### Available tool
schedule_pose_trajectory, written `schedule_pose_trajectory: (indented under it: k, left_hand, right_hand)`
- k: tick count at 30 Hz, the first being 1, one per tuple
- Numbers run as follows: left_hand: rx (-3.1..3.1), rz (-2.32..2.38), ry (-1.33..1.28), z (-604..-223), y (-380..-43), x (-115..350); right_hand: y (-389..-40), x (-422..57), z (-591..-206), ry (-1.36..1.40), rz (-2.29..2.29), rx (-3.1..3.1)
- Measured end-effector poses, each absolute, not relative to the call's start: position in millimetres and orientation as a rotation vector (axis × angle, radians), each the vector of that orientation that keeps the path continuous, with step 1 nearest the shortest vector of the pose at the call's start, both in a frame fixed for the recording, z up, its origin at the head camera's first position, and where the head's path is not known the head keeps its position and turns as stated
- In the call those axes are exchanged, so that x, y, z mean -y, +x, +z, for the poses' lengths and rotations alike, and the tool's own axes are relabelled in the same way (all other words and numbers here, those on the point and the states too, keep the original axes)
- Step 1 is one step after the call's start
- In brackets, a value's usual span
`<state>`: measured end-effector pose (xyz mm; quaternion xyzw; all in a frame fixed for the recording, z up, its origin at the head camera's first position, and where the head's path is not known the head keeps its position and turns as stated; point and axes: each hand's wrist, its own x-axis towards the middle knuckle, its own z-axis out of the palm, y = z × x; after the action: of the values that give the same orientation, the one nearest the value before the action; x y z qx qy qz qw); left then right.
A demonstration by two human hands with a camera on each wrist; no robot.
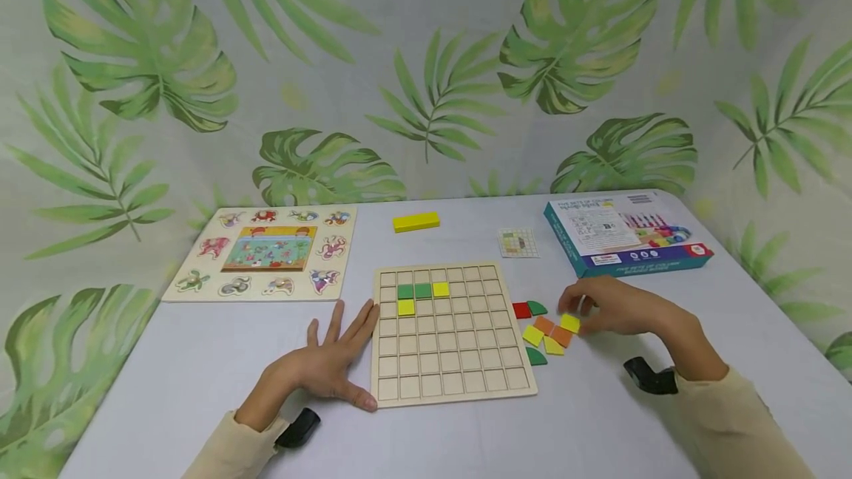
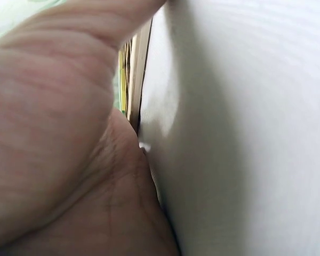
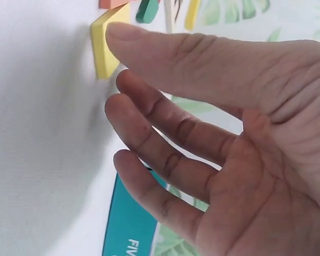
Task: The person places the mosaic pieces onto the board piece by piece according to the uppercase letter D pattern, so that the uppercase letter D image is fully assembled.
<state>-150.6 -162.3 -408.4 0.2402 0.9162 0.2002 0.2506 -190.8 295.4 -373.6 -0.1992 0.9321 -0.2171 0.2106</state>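
Your left hand (image 1: 333, 368) lies spread on the table (image 1: 459, 442), fingers fanned away from you, its thumb and a fingertip at the left edge of the grid board (image 1: 462, 368). The board lies flat, squarish with no clear long axis, its near edge running left to right with the right end slightly farther off. Right of it, a loose cluster includes two orange tiles (image 1: 562, 336) and a yellow tile (image 1: 569, 323), a square set aslant to the board. Your right hand (image 1: 615, 307) reaches leftward, well apart from your left, fingers curved, thumb against that tile; you can't tell whether it's pinched. Farther up the board, two green tiles (image 1: 422, 291) sit in a left-right row. Beyond, a yellow bar (image 1: 416, 222) stretches its long axis left to right.
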Motion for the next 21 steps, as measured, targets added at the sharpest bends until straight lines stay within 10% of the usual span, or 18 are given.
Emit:
schedule_pose_trajectory:
  k: [21]
  left_hand:
    - [-2.478, 0.545, 0.645, -408.4, -152.3, 163.2]
  right_hand:
    - [-202.5, -302.4, -386.0, -0.485, -0.629, -2.587]
